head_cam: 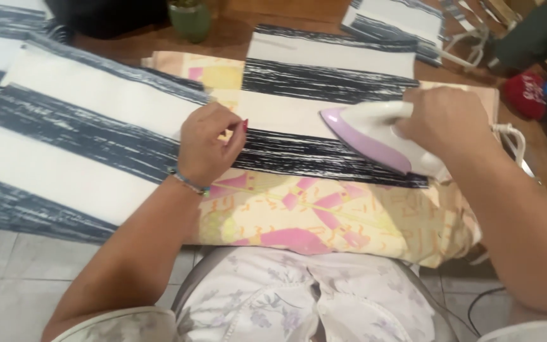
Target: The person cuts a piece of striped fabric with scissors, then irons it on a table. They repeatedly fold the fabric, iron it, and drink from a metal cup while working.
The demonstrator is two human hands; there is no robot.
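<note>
- The right hand (444, 120) is closed around the handle of the iron (375, 136), a white body with a lilac soleplate, its tip pointing toward the left hand.
- The iron rests on the striped cloth (324, 82), near the right end of the bench (223, 35).
- The left hand (207, 149) presses that cloth down, fingers (232, 130) curled and pinching its left edge.
- The cloth is thin and flat, with white bands and brushed black stripes; it looks smooth under and ahead of the iron, so the pressing seems well along, though how much is left cannot be told.
- Under it lies a padded cover (324, 218), peach with pink and yellow shapes.
- More striped pieces (77, 139) lie at the left edge and far corners.
- A green cup (190, 19) stands at the far edge.
</note>
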